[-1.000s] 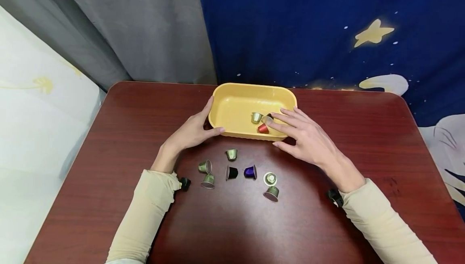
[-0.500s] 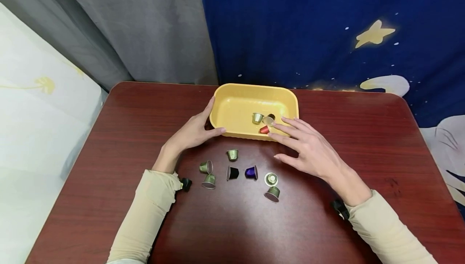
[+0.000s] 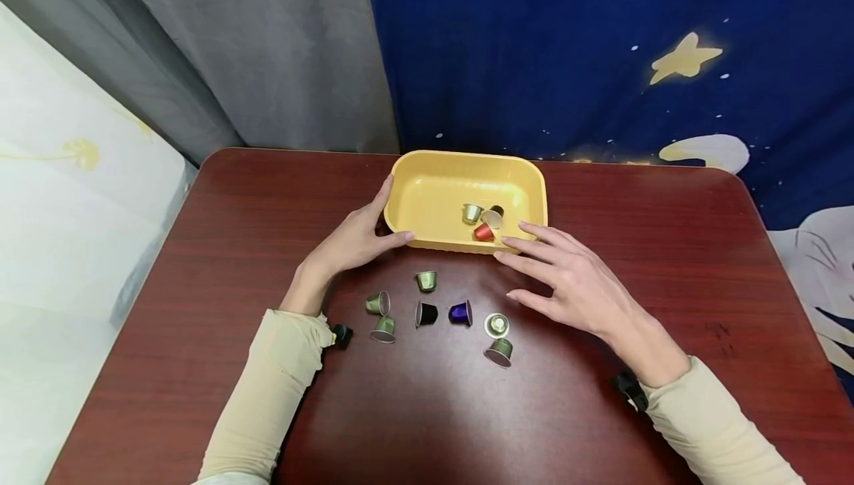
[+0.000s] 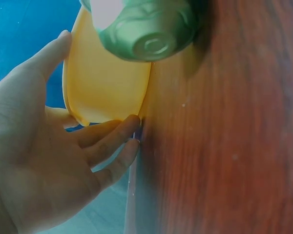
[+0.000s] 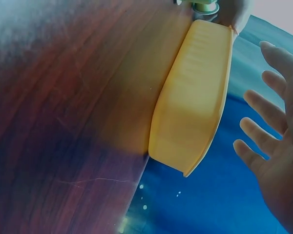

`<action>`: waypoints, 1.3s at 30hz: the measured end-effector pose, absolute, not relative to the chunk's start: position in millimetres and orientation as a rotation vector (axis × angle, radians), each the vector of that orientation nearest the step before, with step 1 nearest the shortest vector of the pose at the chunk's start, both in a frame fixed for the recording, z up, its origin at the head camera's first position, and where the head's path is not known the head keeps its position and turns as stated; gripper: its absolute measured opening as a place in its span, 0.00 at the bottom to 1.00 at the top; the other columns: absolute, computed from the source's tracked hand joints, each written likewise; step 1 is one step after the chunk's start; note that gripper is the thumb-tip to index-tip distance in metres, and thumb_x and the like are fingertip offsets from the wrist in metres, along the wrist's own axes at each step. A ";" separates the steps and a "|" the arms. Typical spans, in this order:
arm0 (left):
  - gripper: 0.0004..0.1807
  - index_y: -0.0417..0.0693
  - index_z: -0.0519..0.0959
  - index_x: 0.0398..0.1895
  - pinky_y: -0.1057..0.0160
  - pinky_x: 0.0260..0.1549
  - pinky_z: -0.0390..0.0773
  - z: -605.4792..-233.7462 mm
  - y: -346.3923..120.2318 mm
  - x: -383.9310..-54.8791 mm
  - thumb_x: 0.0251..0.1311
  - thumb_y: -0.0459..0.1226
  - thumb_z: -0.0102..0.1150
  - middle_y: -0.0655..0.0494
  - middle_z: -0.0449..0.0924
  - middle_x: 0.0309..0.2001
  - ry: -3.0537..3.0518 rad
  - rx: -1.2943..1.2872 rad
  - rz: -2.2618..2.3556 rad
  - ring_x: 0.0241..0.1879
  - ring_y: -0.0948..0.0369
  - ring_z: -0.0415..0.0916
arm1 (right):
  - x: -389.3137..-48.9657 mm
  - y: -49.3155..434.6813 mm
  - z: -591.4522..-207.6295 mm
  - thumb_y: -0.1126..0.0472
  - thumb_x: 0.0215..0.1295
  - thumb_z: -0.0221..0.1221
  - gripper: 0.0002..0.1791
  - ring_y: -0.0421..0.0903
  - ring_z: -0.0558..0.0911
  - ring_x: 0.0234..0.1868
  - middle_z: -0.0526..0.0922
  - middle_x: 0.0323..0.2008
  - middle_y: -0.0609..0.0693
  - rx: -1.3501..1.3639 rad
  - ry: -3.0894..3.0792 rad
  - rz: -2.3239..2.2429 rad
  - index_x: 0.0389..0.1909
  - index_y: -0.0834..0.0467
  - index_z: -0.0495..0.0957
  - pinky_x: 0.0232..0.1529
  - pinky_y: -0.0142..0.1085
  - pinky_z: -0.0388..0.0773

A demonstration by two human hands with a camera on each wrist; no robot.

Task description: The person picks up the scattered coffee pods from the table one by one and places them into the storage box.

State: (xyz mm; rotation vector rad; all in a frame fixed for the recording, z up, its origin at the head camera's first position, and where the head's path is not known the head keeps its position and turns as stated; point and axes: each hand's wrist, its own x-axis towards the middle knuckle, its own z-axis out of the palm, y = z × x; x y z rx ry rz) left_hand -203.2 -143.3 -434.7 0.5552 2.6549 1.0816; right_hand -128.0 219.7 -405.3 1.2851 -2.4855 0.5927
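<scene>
- Near the far edge of the table (image 3: 667,248), the yellow tray (image 3: 430,203) is sitting with a green capsule (image 3: 471,213), dark capsule (image 3: 493,217) and red capsule (image 3: 483,232) inside; seven loose capsules (image 3: 460,313) are lying in front.
- I'm judging the tray light, stiff, smooth; gripping best at its end walls.
- Capsules: probably light, easily dented, rolling; I'm favouring a soft side pinch.
- My left hand (image 3: 350,240) is gripping the tray's left end, thumb on the near rim, fingers round the end.
- My right hand (image 3: 574,277) is hovering by the near right corner, fingers spread apart, holding nothing.
</scene>
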 end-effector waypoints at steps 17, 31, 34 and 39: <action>0.58 0.68 0.30 0.79 0.51 0.66 0.64 -435.1 -145.6 -202.1 0.59 0.64 0.60 0.47 0.56 0.75 2.655 0.520 1.056 0.70 0.56 0.62 | -114.9 219.7 -409.3 0.46 0.61 0.66 0.31 0.53 0.75 0.60 0.79 0.61 0.50 1.357 -2.442 0.595 0.66 0.48 0.76 0.61 0.42 0.65; 0.58 0.70 0.30 0.79 0.50 0.65 0.65 -433.4 -143.8 -203.4 0.59 0.63 0.60 0.47 0.57 0.75 2.652 0.517 1.061 0.69 0.55 0.63 | -105.3 222.4 -412.9 0.47 0.55 0.71 0.34 0.47 0.75 0.59 0.76 0.65 0.45 1.372 -2.505 0.574 0.65 0.45 0.76 0.60 0.39 0.66; 0.58 0.70 0.30 0.79 0.50 0.65 0.65 -432.5 -143.4 -203.2 0.59 0.63 0.60 0.47 0.57 0.75 2.650 0.524 1.057 0.69 0.55 0.63 | -103.8 222.1 -416.1 0.47 0.54 0.72 0.34 0.46 0.76 0.59 0.77 0.64 0.45 1.377 -2.509 0.578 0.64 0.46 0.78 0.60 0.39 0.67; 0.57 0.70 0.30 0.79 0.51 0.64 0.66 -433.8 -142.5 -204.1 0.59 0.63 0.60 0.46 0.59 0.74 2.651 0.531 1.066 0.66 0.55 0.66 | -102.2 221.5 -421.0 0.47 0.55 0.72 0.32 0.45 0.78 0.57 0.80 0.60 0.47 1.387 -2.502 0.588 0.62 0.46 0.79 0.58 0.41 0.70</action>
